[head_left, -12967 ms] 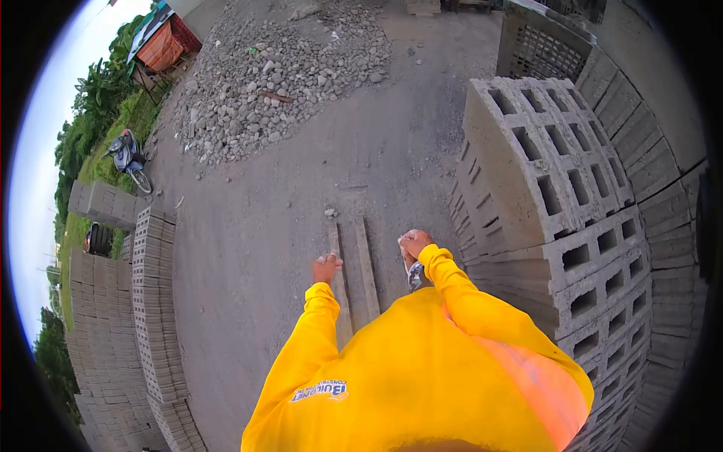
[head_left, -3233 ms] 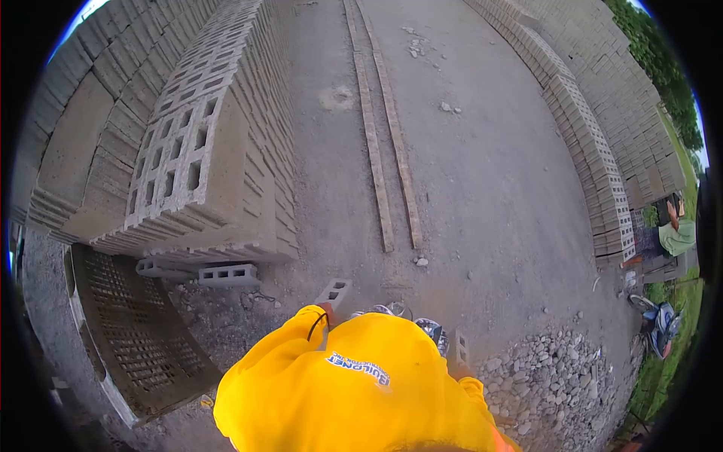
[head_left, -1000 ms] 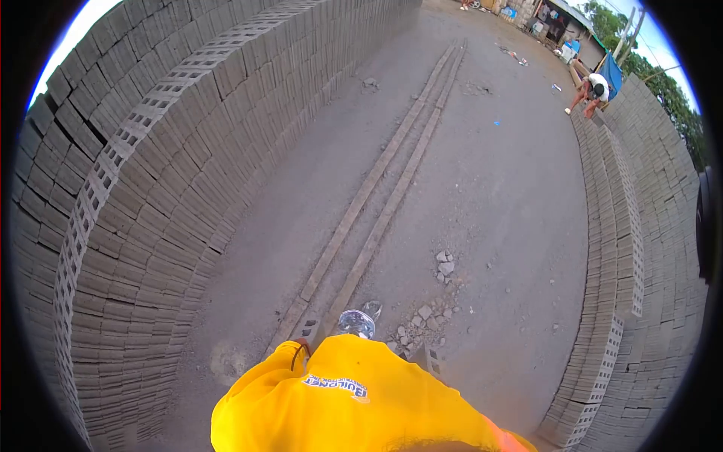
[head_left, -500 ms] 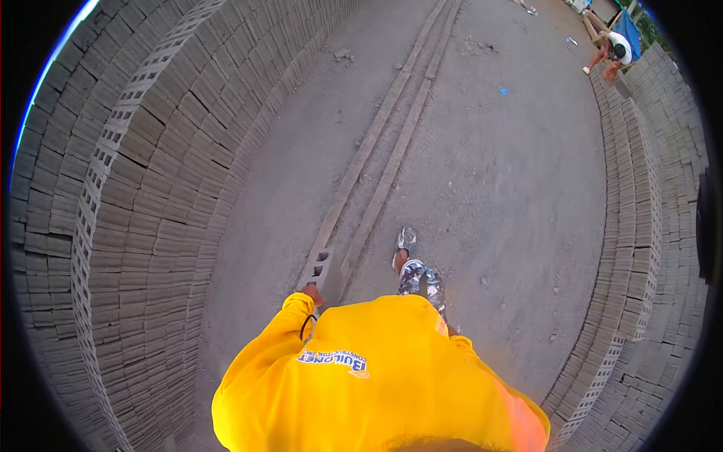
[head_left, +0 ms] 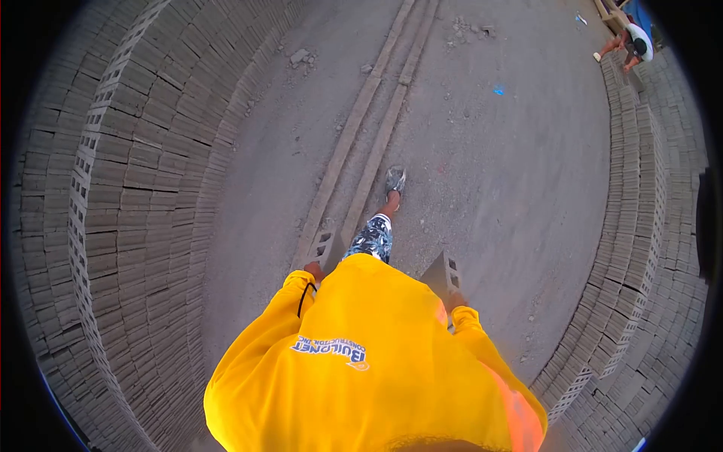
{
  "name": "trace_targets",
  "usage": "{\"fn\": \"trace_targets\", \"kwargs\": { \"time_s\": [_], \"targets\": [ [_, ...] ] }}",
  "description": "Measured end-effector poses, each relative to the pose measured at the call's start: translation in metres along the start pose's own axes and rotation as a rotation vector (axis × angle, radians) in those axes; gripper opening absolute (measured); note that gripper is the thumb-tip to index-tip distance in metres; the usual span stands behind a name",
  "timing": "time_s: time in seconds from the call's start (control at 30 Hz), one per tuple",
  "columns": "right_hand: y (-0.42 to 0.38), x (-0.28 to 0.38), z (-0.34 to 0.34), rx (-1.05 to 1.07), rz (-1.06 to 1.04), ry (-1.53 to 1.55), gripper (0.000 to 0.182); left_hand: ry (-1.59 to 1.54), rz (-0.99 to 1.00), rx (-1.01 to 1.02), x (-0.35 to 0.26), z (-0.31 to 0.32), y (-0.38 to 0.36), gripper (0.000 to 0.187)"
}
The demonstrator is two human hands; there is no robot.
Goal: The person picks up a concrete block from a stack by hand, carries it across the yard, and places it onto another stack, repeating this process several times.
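Beside my left side, my left hand (head_left: 315, 270) is closed on a grey hollow concrete block (head_left: 324, 245), whose square holes show on top. On the other side, my right hand (head_left: 455, 301) is closed on a second hollow block (head_left: 443, 273), its holes facing right. My yellow shirt hides the lower parts of both blocks, and the fingers show only in part. Between the two blocks, one leg in patterned shorts reaches forward on the ground.
Tall stacks of hollow blocks (head_left: 151, 203) curve along the left, with more stacks (head_left: 629, 173) on the right. Two narrow parallel strips (head_left: 346, 143) run ahead on the ground. Rubble (head_left: 301, 58) lies near them. Another person (head_left: 636, 47) bends at the upper right stack.
I have moved forward along the strips. My leg has swung ahead, and the right-hand block and my right hand have come into view. The left block is still held.
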State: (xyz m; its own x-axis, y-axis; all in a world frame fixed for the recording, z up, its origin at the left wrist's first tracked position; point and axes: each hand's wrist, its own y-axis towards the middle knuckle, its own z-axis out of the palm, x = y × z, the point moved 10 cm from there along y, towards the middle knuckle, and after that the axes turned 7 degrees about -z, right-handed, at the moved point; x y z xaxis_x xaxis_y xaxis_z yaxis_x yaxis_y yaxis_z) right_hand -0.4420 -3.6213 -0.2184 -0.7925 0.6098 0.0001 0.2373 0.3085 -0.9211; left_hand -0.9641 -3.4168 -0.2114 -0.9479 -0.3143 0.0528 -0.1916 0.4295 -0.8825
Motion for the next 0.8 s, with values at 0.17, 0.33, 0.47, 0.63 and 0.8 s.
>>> {"fn": "trace_targets", "kwargs": {
  "time_s": [0.17, 0.33, 0.47, 0.63, 0.8],
  "targets": [
    [0.068, 0.049, -0.183, 0.028, 0.003, -0.046, 0.075, 0.012, 0.082, 0.022, -0.115, -0.065, 0.141, 0.045],
    [0.124, 0.083, -0.345, 0.030, 0.003, -0.052, 0.073, -0.032, 0.033, -0.042, -0.241, -0.239, 0.125, 0.056],
    [0.176, 0.133, -0.479, -0.013, -0.019, -0.056, 0.074, 0.014, 0.024, -0.052, -0.340, -0.372, 0.126, 0.069],
    [0.272, 0.192, -0.635, 0.000, -0.060, -0.099, 0.074, 0.051, -0.022, -0.065, -0.449, -0.485, 0.180, 0.064],
    [0.364, 0.239, -0.810, 0.025, -0.106, -0.151, 0.075, -0.007, -0.102, -0.039, -0.558, -0.623, 0.224, 0.060]
  ]
}}
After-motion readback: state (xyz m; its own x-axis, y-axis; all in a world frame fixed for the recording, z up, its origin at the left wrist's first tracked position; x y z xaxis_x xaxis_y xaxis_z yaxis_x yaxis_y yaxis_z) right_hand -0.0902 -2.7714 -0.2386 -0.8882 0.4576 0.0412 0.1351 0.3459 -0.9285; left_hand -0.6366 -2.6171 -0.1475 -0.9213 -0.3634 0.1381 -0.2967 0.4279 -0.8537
